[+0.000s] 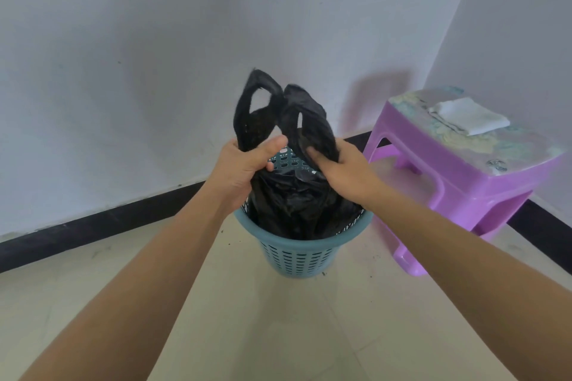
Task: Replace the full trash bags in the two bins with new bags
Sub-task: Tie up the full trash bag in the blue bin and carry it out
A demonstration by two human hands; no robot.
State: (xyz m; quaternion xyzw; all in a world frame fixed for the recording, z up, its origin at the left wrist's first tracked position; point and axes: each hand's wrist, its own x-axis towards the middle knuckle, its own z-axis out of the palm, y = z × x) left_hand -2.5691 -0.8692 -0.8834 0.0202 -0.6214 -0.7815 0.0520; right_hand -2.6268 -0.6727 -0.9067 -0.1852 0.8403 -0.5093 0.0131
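Centre frame: the black bag [291, 201] is gripped below its top. The left hand [244, 164] is curled round the left side of the neck. The right hand [337, 167] bunches the right side, fingers closed on plastic. Both handle loops [243, 120] stand free above the fists, judged gathered for tying or lifting out. The bag body sits inside the teal perforated bin [297, 254] on the beige tiled floor [278, 334]. At right, a purple stool [458, 170] carries a folded white item [470, 116], possibly new bags. Black skirting [93, 226] runs below pale walls [123, 40].

Soft even daylight, slight blur, wide-angle edge distortion.
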